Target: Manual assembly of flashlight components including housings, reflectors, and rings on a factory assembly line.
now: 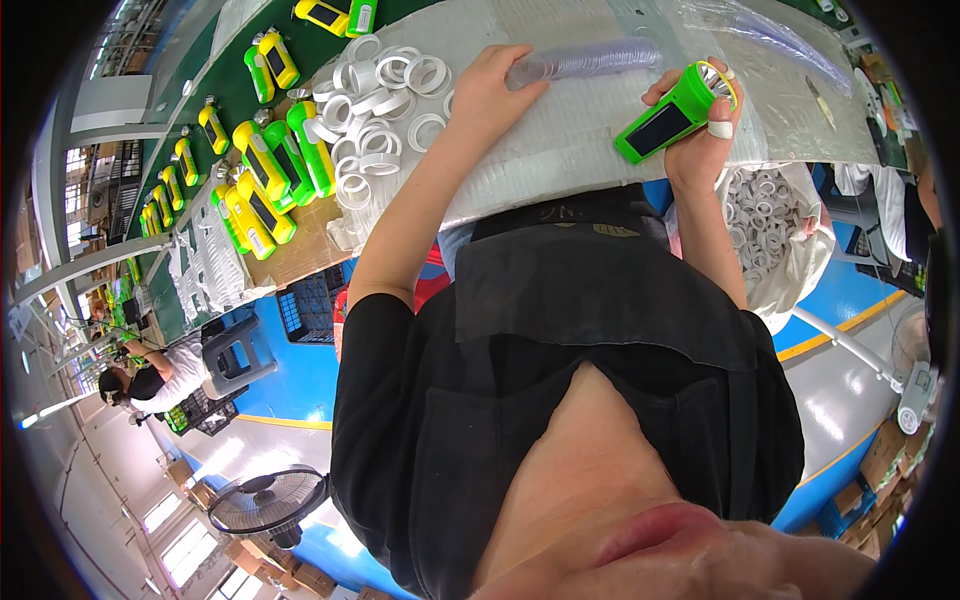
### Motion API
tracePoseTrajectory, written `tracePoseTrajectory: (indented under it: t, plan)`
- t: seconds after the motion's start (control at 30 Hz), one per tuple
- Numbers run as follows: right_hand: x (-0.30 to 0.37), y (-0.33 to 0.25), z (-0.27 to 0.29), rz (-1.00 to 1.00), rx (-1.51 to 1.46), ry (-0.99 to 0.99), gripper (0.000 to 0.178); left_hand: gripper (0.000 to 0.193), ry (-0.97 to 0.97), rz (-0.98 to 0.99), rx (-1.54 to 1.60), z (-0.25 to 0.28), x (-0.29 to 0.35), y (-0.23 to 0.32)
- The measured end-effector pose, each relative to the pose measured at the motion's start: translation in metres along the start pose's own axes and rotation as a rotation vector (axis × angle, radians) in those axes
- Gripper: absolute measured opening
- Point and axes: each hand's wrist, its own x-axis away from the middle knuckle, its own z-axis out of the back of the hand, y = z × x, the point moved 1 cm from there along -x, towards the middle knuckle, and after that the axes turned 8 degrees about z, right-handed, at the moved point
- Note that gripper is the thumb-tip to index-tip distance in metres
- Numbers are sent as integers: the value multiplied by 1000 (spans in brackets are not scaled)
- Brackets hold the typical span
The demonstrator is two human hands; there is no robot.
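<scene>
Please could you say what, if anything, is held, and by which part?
The right grip holds a green solar flashlight around its lamp end; whether the left grip holds the clear disc stack is unclear.

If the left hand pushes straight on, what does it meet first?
The left hand would likely meet the row of clear plastic pieces right at its fingers; whether they touch now is unclear.

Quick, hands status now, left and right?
Left hand: curved around the left end of the clear disc stack; whether it grips can't be told.
Right hand: closed, holding the green flashlight.
</scene>
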Motion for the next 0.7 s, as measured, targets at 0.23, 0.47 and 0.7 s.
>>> tracePoseTrajectory:
  t: [0.23, 0.47, 0.7]
  plan:
    - [-3, -9, -10, -216, 30, -139, 63, 48, 154, -110, 201, 27, -7, 35]
    - [-2, -24, -32, -398, -135, -383, 43, 53, 203, -293, 155, 43, -12, 68]
    - [3, -27, -28, -480, -146, -359, 44, 52, 169, -344, 193, 36, -18, 75]
